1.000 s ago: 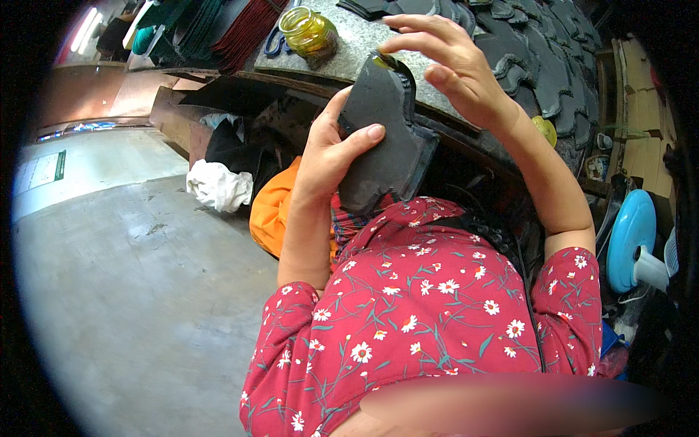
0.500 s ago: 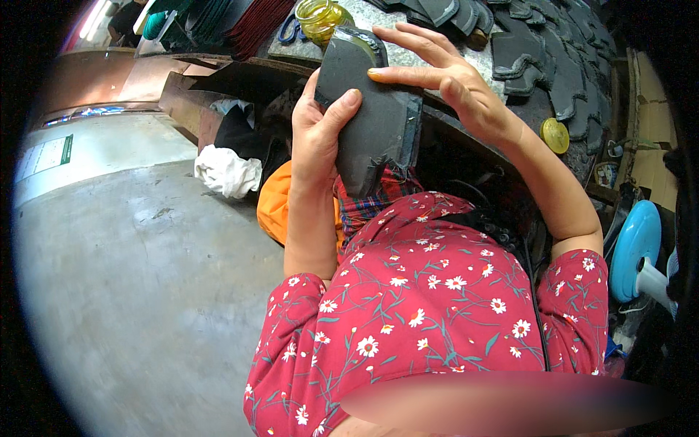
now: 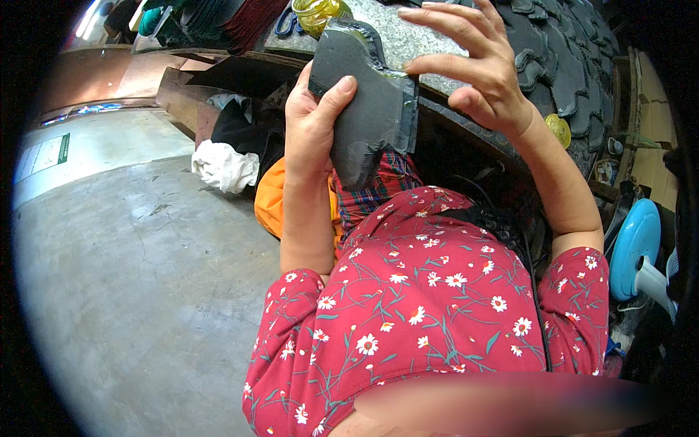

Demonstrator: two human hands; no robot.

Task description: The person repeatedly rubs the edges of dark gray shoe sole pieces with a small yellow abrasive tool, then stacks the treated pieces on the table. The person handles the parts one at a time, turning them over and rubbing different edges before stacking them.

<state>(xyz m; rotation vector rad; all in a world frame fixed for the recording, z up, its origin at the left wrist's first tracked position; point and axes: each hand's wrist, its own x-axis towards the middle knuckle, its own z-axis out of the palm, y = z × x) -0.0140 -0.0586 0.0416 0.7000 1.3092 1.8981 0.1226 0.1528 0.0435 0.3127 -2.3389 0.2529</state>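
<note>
My left hand [image 3: 312, 130] grips a dark grey, flat shaped piece [image 3: 368, 102] by its left side, thumb on the face and fingers behind. The piece looks layered, with a curved, notched outline and a shiny upper-right edge; its material I cannot tell. My right hand [image 3: 484, 76] is open, fingers spread, its index fingertip at the upper-right corner of the piece. Whether that fingertip touches it is unclear. Just beyond the piece stands an open yellow glass jar [image 3: 318, 16] on a pale speckled slab [image 3: 393, 36].
Blue-handled scissors [image 3: 285, 23] lie left of the jar. Several similar dark pieces [image 3: 564, 62] overlap on the bench at right, near a yellow lid [image 3: 558, 130]. White cloth [image 3: 224, 169] and an orange item [image 3: 271, 200] sit left of my lap; a blue round object [image 3: 635, 247] stands at right.
My right index finger has moved off the face of the piece to its right edge, and the hand has lifted away to the upper right. The held piece has shifted slightly left.
</note>
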